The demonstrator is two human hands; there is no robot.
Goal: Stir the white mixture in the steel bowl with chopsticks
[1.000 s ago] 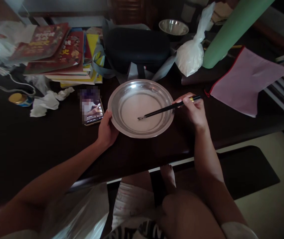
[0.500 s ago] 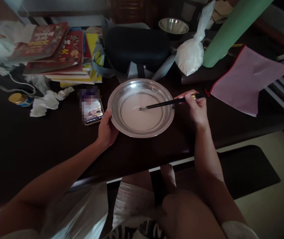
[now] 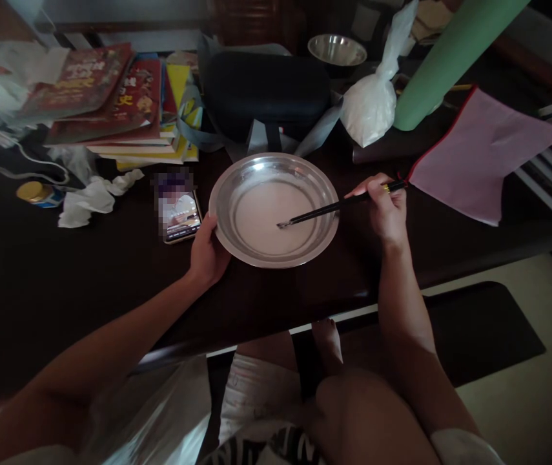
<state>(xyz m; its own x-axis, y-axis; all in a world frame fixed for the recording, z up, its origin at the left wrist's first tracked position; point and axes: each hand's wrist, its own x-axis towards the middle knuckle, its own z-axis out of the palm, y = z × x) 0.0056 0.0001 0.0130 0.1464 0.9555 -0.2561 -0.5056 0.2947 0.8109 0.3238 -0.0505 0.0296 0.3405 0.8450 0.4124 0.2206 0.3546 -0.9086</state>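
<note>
A wide steel basin [image 3: 227, 194] holding a pale, milky liquid [image 3: 266, 223] rests on the dark table [image 3: 62, 284] in front of me. My left hand [image 3: 206, 255] grips the basin's near-left rim. My right hand [image 3: 382, 210] holds black chopsticks [image 3: 334, 208] with gold ends; their tips dip into the liquid right of the basin's middle.
A phone [image 3: 179, 216] with a lit screen lies left of the basin, with crumpled tissue [image 3: 89, 200] beyond it. Stacked books [image 3: 121, 110], a black case [image 3: 266, 90], a white powder bag [image 3: 370, 106], a small steel bowl [image 3: 337, 50], a green roll [image 3: 450, 58] and a pink pouch [image 3: 479, 155] crowd the back.
The chopstick tips have swept round in the liquid: from low centre, up toward the far middle, then back down to the right. My right hand has shifted slightly right. My left hand stays put.
</note>
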